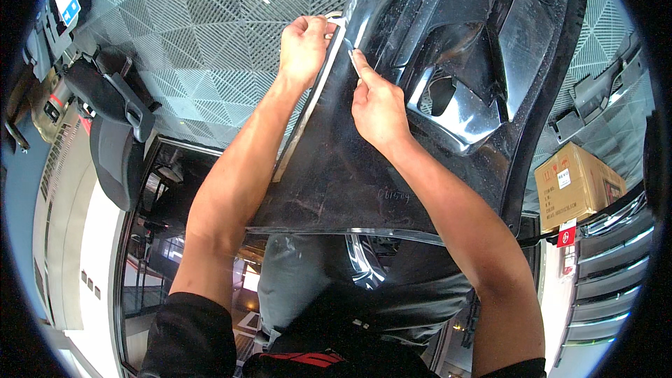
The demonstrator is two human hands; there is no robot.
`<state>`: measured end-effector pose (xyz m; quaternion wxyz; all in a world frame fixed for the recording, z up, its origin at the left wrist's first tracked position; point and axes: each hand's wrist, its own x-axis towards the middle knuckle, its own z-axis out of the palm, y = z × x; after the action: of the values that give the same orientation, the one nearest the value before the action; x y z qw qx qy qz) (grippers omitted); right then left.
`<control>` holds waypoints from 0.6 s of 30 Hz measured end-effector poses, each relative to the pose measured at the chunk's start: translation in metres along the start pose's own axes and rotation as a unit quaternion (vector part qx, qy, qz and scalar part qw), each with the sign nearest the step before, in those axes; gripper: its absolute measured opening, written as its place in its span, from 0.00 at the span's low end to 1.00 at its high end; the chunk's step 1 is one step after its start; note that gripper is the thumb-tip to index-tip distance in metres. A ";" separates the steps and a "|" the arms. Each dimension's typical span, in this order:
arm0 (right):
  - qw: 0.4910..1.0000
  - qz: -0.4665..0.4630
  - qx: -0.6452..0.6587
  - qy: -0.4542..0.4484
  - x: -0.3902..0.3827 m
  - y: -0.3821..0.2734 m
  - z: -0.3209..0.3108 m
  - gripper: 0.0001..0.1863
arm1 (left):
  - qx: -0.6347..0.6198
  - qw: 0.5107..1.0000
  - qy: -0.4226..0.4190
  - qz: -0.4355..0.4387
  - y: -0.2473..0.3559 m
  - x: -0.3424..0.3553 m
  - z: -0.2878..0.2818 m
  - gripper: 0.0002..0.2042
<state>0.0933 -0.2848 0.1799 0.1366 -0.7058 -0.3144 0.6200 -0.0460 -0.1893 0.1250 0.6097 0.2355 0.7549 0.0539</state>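
A large glossy black car panel (329, 161) lies in front of me, with a cut-out opening and moulded ridges on its right part. Along its left edge runs a pale narrow strip (302, 124). Near the far end of that edge, the fingertips of my left hand (302, 45) pinch the strip, part of which loops up beyond them. My right hand (380, 108) is closed just to the right, over the panel, index finger stretched forward along a thin, blade-like tool (348, 45). The tool's bluish tip is close to the panel's edge; its handle is mostly hidden in my fingers.
A cardboard box (570, 185) stands at the right, near a dark slatted part (605, 280). A grey-black car seat (115, 126) is on the left. Grey grid tiles (210, 28) cover the floor beyond, and a dark trim piece (602, 94) lies at the far right.
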 end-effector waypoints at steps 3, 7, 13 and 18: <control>1.000 -0.007 -0.009 -0.003 -0.002 0.001 0.001 0.34 | 0.006 1.000 -0.009 -0.006 0.000 0.004 -0.003 0.17; 0.999 -0.032 -0.010 0.010 -0.006 0.005 0.003 0.33 | -0.012 1.000 -0.020 0.004 0.000 0.004 -0.003 0.18; 0.999 0.022 0.000 -0.031 -0.013 0.000 0.001 0.28 | -0.045 0.999 0.000 0.021 0.004 0.000 0.000 0.16; 0.999 -0.053 0.000 -0.002 -0.018 0.011 0.006 0.32 | -0.011 1.000 -0.026 -0.004 0.008 0.001 -0.004 0.17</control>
<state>0.0896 -0.3058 0.1861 0.1681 -0.6871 -0.3515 0.6133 -0.0474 -0.1814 0.1276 0.6317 0.2269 0.7393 0.0539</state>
